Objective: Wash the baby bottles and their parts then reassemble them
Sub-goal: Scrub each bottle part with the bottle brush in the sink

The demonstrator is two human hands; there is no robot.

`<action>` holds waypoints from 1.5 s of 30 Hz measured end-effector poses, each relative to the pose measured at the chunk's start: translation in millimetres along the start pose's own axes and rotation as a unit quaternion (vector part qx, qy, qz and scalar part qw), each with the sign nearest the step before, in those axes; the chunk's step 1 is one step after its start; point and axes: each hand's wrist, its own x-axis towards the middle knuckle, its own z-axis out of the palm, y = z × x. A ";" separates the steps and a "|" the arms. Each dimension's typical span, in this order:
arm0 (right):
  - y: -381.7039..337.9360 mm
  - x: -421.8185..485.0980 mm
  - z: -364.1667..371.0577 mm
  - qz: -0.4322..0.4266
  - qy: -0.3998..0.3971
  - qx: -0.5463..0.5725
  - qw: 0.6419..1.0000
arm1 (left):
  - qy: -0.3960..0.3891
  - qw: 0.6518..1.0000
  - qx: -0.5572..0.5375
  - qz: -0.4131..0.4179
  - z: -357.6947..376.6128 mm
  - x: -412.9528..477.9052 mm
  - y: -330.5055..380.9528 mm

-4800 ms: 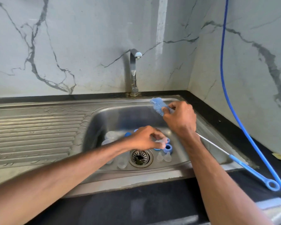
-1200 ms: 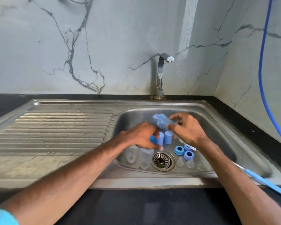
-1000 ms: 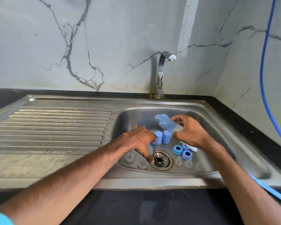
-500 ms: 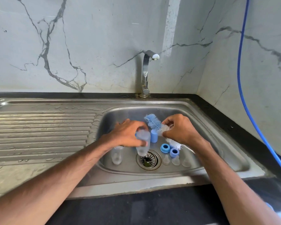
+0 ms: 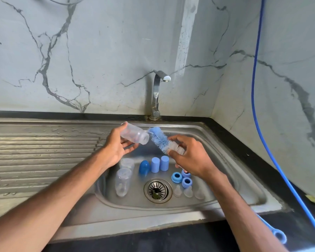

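A person is standing at a steel sink [image 5: 225, 168] set into a dark tabletop [image 5: 171, 240], with both arms reaching in over the bowl.

The left hand [image 5: 116, 148] is holding a clear bottle [image 5: 135, 135] above the far left of the bowl. The bottle is lying on its side with its open mouth facing right. The thumb is wrapping over its base and the fingers are cradling it from below.

The right hand [image 5: 191, 157] is pinching a brush [image 5: 159, 139] at the white foot of its bristles. The blue head is pointing up and left, and its tip is sitting just beside the bottle's mouth, not yet inside.

The bottle is looking light, thin-walled, and probably wet and slippery. Gripping round the body near the base seems to be the safest hold, since it is leaving the mouth free. The bristles are looking soft and the stem thin and bendy, so holding close to the head is likely giving the most control.

Down in the bowl, two more clear bottles [image 5: 124, 180] are standing left of the drain [image 5: 157, 190]. Blue caps [image 5: 155, 164] are standing behind it, and blue rings [image 5: 176, 177] and clear teats [image 5: 188, 191] are sitting to its right.

The right forearm is hiding the brush stem. Only its looped end [image 5: 280, 237] is showing, near right. The right hand is partly covering one ring. No water is visible under the tap [image 5: 157, 95], and it is too hard to tell whether the held bottle is holding any.
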 end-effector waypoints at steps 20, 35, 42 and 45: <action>-8.3 -3.3 9.0 -0.070 -0.026 -0.057 0.996 | 0.026 0.997 0.056 0.038 1.3 3.5 -3.0; -8.7 -0.7 7.7 0.032 0.013 -0.044 0.998 | -0.080 0.989 0.120 0.012 28.9 -23.7 -25.8; -12.1 -4.1 12.1 -0.093 0.029 -0.194 0.976 | 0.063 0.996 0.060 0.000 10.9 -12.0 -5.6; -16.0 -3.9 20.4 -0.124 0.037 -0.220 0.967 | 0.073 0.996 0.047 -0.017 10.1 -12.3 -2.9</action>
